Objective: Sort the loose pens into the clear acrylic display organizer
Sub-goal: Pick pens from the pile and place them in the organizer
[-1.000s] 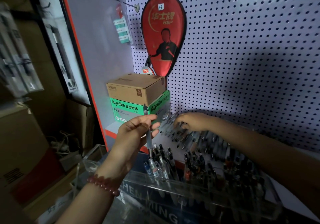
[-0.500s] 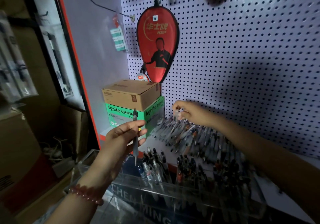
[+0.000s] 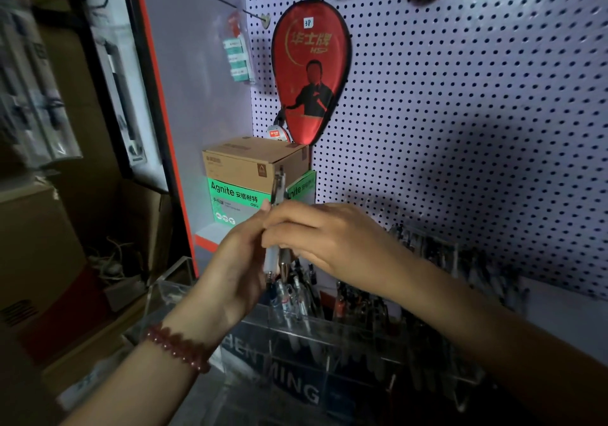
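Two upright grey plastic pens [image 3: 271, 257] hover over the left end of the clear acrylic organizer [image 3: 329, 336], lettered "MING". The left hand [image 3: 237, 261] and right hand [image 3: 322, 238] both curl around them. Beyond sit a green-banded cardboard "Agnite" box [image 3: 237, 202] and a red "HSP" paddle cover [image 3: 312, 73] tagged "38".

right hand [image 3: 329, 238] joins left hand [image 3: 237, 261], on pen [image 3: 279, 188]

The left hand [image 3: 237, 271] and right hand [image 3: 329, 238] gripped upright pens [image 3: 279, 188] above the organizer [image 3: 362, 360]. From there, stacked boxes [image 3: 243, 175] stood at eleven o'clock, a paddle case [image 3: 311, 73] hung at twelve, loose pens [image 3: 444, 254] lay at three.
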`<state>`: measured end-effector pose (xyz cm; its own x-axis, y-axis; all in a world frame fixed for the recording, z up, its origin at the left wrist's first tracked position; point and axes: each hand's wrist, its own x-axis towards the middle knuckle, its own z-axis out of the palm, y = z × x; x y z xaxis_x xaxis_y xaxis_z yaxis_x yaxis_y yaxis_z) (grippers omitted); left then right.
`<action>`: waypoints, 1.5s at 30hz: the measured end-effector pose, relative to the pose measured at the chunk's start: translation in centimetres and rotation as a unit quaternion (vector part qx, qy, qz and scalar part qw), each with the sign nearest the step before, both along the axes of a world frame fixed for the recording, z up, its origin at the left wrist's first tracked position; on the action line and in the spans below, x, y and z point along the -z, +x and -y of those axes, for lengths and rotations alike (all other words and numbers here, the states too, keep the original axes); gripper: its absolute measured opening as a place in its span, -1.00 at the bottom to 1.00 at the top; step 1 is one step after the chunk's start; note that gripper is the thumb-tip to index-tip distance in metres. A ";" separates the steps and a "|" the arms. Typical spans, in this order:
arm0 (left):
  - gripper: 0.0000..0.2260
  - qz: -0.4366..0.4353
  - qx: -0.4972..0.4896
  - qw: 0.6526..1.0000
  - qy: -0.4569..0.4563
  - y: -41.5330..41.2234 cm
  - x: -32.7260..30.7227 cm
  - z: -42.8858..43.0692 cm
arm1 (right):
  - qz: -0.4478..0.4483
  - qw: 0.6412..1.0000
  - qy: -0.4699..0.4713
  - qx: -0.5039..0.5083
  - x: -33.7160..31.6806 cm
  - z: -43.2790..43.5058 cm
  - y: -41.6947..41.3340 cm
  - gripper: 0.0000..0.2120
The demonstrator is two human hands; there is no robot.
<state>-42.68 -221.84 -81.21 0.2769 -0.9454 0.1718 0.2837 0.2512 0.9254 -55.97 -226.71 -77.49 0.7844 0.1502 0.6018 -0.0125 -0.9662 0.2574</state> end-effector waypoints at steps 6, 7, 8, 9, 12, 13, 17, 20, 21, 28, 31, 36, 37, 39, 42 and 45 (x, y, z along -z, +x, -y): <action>-0.83 -0.036 0.048 0.998 -0.021 0.1 -0.4 -1.1 | 0.023 0.990 0.140 0.001 1.1 0.1 -0.8 -0.84; -0.84 -0.034 0.042 0.998 -0.030 0.1 -0.5 -1.1 | 0.037 0.986 0.162 -0.006 1.3 0.1 -0.9 -0.83; -0.85 -0.021 0.031 0.999 -0.034 -0.2 -0.6 -1.2 | 0.055 0.983 0.178 -0.004 1.6 0.0 -1.0 -0.83; -0.86 -0.006 0.021 0.999 -0.044 -0.4 -0.7 -1.3 | 0.076 0.976 0.203 0.002 1.8 -0.1 -1.0 -0.83; -0.91 0.097 -0.046 0.991 -0.086 -0.9 -0.5 -1.3 | 0.176 0.929 0.323 0.043 1.6 -0.5 -0.8 -0.80; -0.94 0.136 -0.063 0.983 -0.104 -0.9 -0.3 -1.3 | 0.210 0.901 0.373 0.067 1.3 -0.4 -0.8 -0.79; -0.88 0.246 -0.011 0.953 -0.175 -1.0 0.3 -1.3 | 0.137 0.761 0.632 0.055 0.0 -0.5 -1.2 -0.74; -0.81 0.305 0.039 0.933 -0.188 -1.8 0.6 -1.6 | 0.130 0.796 0.588 0.057 0.2 -0.8 -1.2 -0.83; -0.75 0.302 0.048 0.935 -0.182 -2.0 0.6 -1.7 | 0.141 0.803 0.575 0.070 0.4 -0.6 -1.0 -0.86; -0.41 0.403 0.044 0.910 -0.082 -0.1 1.2 -1.1 | 0.207 0.888 0.363 0.194 0.6 0.5 -1.6 -0.77; -0.41 0.490 0.008 0.872 0.007 1.2 1.5 -1.0 | 0.115 0.918 0.294 0.239 0.8 0.6 -2.0 -0.83; -0.48 0.544 0.044 0.835 0.069 1.2 2.6 -0.9 | -0.036 0.915 0.297 0.271 2.7 0.2 -1.4 -0.84; -0.52 0.545 0.041 0.835 0.061 1.1 2.7 -0.9 | -0.060 0.909 0.309 0.274 3.1 0.4 -1.4 -0.80; -0.56 0.541 0.036 0.839 0.050 1.1 2.7 -0.8 | -0.095 0.897 0.344 0.259 3.7 0.7 -1.3 -0.76; -0.58 0.531 0.035 0.845 0.051 1.1 2.6 -0.7 | -0.105 0.882 0.389 0.244 4.0 0.8 -1.1 -0.73; -0.54 0.516 0.043 0.854 0.053 1.4 2.8 -0.5 | -0.093 0.880 0.385 0.262 3.8 1.0 -1.0 -0.69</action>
<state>-41.27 -221.36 -84.00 -0.0417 -0.9799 0.1951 -0.6836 0.1704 0.7097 -56.95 -227.73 -81.27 0.7198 -0.6584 0.2200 -0.5357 -0.7284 -0.4272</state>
